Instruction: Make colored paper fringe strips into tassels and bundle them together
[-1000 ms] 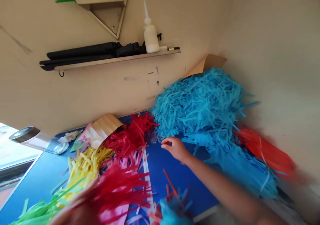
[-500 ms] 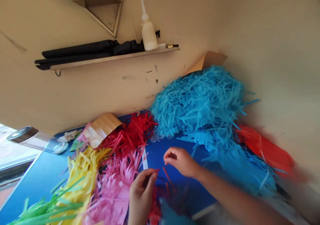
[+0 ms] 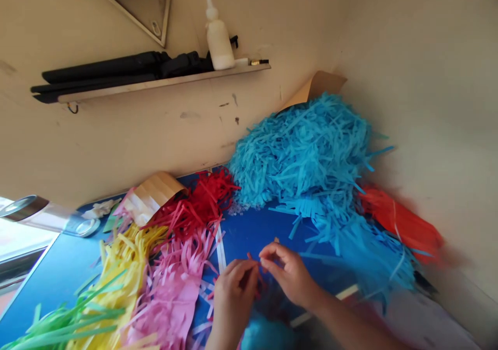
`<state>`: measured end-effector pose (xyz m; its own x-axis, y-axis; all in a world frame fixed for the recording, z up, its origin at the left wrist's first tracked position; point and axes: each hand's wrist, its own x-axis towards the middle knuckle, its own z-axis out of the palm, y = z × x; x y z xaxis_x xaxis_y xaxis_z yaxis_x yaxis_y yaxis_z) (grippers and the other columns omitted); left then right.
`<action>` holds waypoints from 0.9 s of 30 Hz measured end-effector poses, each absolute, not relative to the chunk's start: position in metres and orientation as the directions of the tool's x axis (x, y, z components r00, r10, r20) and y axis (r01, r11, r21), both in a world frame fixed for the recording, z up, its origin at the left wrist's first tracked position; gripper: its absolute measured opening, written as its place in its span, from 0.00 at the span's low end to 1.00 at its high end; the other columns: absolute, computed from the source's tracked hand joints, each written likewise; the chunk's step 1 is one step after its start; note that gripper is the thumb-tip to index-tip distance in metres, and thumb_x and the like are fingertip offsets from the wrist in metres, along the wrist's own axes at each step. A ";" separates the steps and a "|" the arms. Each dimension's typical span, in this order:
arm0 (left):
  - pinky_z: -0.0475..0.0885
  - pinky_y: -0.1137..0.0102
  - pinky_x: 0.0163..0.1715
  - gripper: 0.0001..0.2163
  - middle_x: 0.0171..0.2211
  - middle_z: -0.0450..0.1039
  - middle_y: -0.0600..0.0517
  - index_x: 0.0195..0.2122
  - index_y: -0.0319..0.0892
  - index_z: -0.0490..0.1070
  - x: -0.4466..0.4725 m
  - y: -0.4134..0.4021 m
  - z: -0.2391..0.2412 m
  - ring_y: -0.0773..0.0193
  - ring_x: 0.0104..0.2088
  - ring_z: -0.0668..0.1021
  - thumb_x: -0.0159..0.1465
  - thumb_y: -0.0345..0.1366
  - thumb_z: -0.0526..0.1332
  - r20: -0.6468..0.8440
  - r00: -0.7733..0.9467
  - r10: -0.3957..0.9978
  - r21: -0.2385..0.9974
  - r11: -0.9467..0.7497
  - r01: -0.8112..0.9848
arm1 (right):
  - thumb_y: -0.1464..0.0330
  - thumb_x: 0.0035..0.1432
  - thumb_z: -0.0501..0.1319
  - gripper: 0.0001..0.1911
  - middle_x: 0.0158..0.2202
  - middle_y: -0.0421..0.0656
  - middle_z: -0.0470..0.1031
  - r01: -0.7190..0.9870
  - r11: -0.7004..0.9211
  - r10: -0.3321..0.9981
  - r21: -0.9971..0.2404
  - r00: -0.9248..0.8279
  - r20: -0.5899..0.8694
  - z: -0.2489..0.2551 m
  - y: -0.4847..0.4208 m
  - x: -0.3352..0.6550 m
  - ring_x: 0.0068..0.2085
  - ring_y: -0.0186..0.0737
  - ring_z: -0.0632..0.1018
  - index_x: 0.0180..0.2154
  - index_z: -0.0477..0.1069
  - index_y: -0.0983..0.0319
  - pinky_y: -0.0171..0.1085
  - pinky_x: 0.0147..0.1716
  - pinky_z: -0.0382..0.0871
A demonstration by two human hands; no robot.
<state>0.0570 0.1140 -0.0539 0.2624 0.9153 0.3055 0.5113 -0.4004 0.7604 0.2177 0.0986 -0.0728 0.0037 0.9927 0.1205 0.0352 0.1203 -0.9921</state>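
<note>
My left hand (image 3: 235,293) is closed in a pinch on a thin red paper strip (image 3: 249,256), whose end shows at the fingertips. Just to its right, my right hand (image 3: 290,275) also has thumb and fingers pinched together, almost meeting the left fingertips. Whether the right fingers grip the same strip I cannot tell. More red strips hang blurred below the hands, above a light blue tissue bundle (image 3: 266,332) at the bottom edge. Left of my hands lies pink fringed tissue paper (image 3: 175,298).
A large heap of blue fringed paper (image 3: 307,148) fills the back right corner, beside a red bundle (image 3: 400,223). Yellow fringe (image 3: 116,288), green strips (image 3: 73,319) and red fringe (image 3: 194,205) lie left. A wall shelf (image 3: 163,84) holds a white bottle (image 3: 220,41). Clear jar (image 3: 58,219) at far left.
My right hand has come down and my left hand has shifted right, so their fingertips now nearly meet at the red strip. The whole view has shifted slightly.
</note>
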 end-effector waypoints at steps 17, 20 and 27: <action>0.77 0.72 0.29 0.06 0.30 0.81 0.52 0.39 0.45 0.74 0.050 0.105 -0.050 0.62 0.28 0.82 0.63 0.38 0.60 0.152 0.254 0.955 0.846 -0.258 0.466 | 0.67 0.60 0.62 0.04 0.35 0.42 0.79 0.130 0.110 0.988 -0.985 -0.124 0.094 -0.065 0.098 0.228 0.37 0.40 0.78 0.38 0.73 0.59 0.38 0.43 0.70; 0.77 0.70 0.34 0.06 0.34 0.81 0.50 0.39 0.46 0.76 0.048 0.106 -0.047 0.61 0.34 0.82 0.64 0.38 0.61 0.216 0.330 0.919 0.795 -0.361 0.487 | 0.66 0.60 0.62 0.08 0.30 0.41 0.78 0.188 0.140 0.988 -0.972 -0.096 0.123 -0.063 0.099 0.228 0.34 0.39 0.78 0.29 0.74 0.60 0.38 0.42 0.69; 0.77 0.73 0.30 0.06 0.31 0.80 0.50 0.34 0.46 0.77 0.047 0.108 -0.051 0.63 0.31 0.82 0.65 0.38 0.62 0.290 0.352 0.890 0.754 -0.439 0.488 | 0.65 0.61 0.64 0.09 0.29 0.41 0.80 0.169 0.151 0.986 -0.974 -0.096 0.136 -0.064 0.096 0.228 0.33 0.38 0.79 0.28 0.76 0.60 0.34 0.38 0.70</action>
<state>0.0466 0.1077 -0.0513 0.3522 0.8897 0.2904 0.4884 -0.4394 0.7539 0.2284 0.0957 -0.0638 -0.0961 0.9861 0.1359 0.1692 0.1507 -0.9740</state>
